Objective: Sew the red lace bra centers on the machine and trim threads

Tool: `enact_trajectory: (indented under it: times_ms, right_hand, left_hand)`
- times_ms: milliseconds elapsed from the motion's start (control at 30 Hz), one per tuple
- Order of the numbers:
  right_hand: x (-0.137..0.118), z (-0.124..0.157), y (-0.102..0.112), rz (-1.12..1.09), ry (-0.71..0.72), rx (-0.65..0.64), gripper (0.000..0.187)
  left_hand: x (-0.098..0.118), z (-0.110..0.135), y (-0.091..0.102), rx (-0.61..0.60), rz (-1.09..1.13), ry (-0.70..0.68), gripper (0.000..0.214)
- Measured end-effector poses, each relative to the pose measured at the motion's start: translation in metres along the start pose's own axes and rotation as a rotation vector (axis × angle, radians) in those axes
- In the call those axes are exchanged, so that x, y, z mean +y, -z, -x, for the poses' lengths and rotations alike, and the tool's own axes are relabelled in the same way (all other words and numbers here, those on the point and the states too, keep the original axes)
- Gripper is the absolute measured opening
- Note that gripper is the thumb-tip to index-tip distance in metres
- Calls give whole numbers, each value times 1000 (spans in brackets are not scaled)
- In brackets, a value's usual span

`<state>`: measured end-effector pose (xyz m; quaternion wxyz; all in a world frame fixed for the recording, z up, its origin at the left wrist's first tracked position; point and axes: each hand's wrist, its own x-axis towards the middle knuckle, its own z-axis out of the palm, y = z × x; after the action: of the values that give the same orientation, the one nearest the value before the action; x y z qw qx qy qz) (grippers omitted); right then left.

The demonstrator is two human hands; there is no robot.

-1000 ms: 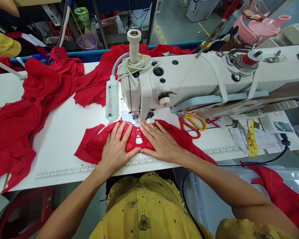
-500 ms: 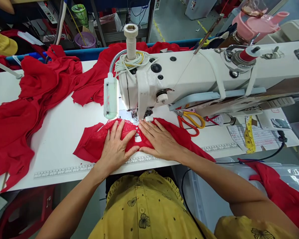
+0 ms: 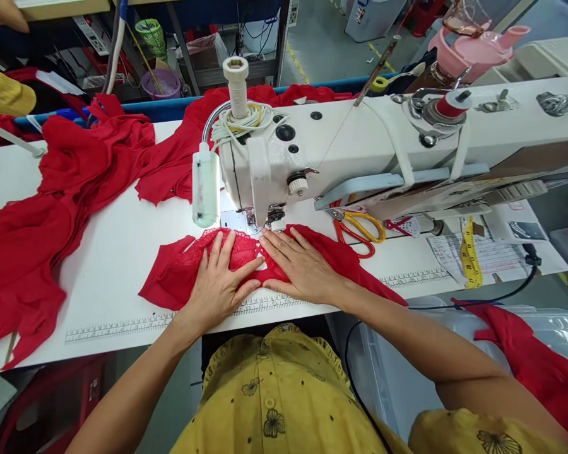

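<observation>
A red lace-edged garment (image 3: pixel 168 272) lies spread on the white sewing table (image 3: pixel 118 277), just in front of the sewing machine (image 3: pixel 341 135). My left hand (image 3: pixel 218 277) rests flat on its left part, fingers spread over the lace. On the right part, my right hand (image 3: pixel 300 265) also lies flat with the fingers stretched out, their tips close to the machine's needle area (image 3: pixel 265 221). Between the two hands, a small crisscross joins the garment's halves. Part of the cloth is hidden under my palms.
Orange-and-red-handled scissors (image 3: pixel 360 230) lie right of the garment. A yellow measuring tape (image 3: pixel 469 255) crosses a written paper (image 3: pixel 442 252). Red garments (image 3: pixel 89 157) are heaped at left. A clear bin (image 3: pixel 392 378) stands below right. Someone's arm (image 3: pixel 7 14) shows at top left.
The gap between the garment's halves has narrowed as my hands pressed slightly closer together. The view has shifted a little, so the machine appears further left.
</observation>
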<state>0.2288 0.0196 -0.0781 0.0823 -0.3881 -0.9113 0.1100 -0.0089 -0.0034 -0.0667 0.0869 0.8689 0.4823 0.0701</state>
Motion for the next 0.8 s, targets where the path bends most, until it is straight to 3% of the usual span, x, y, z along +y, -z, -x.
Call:
enact_trajectory:
  times_ms: [633, 700, 800]
  right_hand:
    - [-1, 0, 7, -42, -11, 3, 83]
    - [-2, 3, 10, -61, -4, 32, 81]
    - [-6, 7, 16, -93, -33, 156, 64]
  left_hand:
    - [1, 3, 1, 27, 19, 12, 44]
    - [3, 4, 4, 22, 11, 14, 44]
    - [6, 4, 13, 47, 11, -22, 46]
